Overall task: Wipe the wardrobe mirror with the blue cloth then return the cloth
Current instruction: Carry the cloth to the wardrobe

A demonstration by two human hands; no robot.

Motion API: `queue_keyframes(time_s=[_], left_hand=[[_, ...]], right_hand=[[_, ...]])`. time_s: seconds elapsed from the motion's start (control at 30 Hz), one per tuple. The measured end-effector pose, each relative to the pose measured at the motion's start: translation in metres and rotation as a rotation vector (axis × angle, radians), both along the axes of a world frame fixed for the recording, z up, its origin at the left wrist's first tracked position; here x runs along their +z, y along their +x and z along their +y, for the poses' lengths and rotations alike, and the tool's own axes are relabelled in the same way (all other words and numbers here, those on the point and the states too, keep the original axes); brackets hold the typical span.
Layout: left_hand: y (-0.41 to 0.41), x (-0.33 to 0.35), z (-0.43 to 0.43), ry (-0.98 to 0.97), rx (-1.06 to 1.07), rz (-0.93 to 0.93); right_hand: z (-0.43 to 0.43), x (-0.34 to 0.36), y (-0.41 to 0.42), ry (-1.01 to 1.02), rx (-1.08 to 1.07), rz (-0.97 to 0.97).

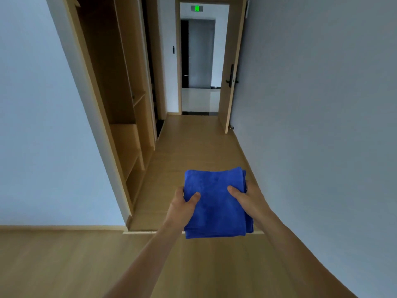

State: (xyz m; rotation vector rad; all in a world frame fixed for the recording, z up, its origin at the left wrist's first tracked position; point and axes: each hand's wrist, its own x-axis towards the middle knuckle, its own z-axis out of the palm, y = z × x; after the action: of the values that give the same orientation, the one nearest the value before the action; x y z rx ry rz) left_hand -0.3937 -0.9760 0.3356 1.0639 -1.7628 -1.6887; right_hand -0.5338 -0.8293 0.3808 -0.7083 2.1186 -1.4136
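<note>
1. Blue cloth [214,203]: folded into a thick, near-square pad and held in the air over the wooden floor [193,147] at lower centre. Its slightly longer side runs along the 12-to-6 line.
2. Wardrobe [120,104]: open light-wood shelving at 10 o'clock from the cloth, well apart from it. No mirror surface can be made out from here.
3. Left hand [182,207]: grasps the cloth's 9 o'clock edge, thumb pressed on top, fingers hidden beneath. This hand is the nearer to the wardrobe.
4. Right hand [247,203]: grasps the 3 o'clock edge in the same way, thumb on top, fingers mostly hidden beneath.
5. Door [231,82]: stands open at 1 o'clock, far down the passage.
6. Judgement: the cloth is in transit. Reaching the wardrobe would call for a swing toward 10 o'clock, most likely led by the left hand.
</note>
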Motion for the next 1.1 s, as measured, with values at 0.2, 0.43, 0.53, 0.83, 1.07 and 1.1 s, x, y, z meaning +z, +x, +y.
queue_keyframes(time_s=[0.2,0.43,0.53,0.83,1.07,1.1], left_hand=[[-0.037,-0.004,-0.056,0.016,0.058,0.000],[-0.110,-0.006,-0.117,0.032,0.136,-0.006],[-0.144,0.000,-0.141,0.034,0.161,-0.015],[-0.211,0.004,-0.200,0.028,0.244,0.015],[-0.248,-0.009,-0.267,0.023,0.263,-0.036],[-0.254,-0.011,-0.281,0.028,0.263,-0.036]], right_hand=[[-0.062,0.007,-0.035,-0.015,0.081,-0.049],[-0.138,0.004,-0.117,-0.015,0.168,-0.054],[-0.170,-0.001,-0.158,-0.006,0.195,-0.036],[-0.250,-0.012,-0.244,-0.027,0.223,-0.052],[-0.320,-0.022,-0.283,-0.039,0.236,-0.039],[-0.333,-0.024,-0.288,-0.034,0.237,-0.041]])
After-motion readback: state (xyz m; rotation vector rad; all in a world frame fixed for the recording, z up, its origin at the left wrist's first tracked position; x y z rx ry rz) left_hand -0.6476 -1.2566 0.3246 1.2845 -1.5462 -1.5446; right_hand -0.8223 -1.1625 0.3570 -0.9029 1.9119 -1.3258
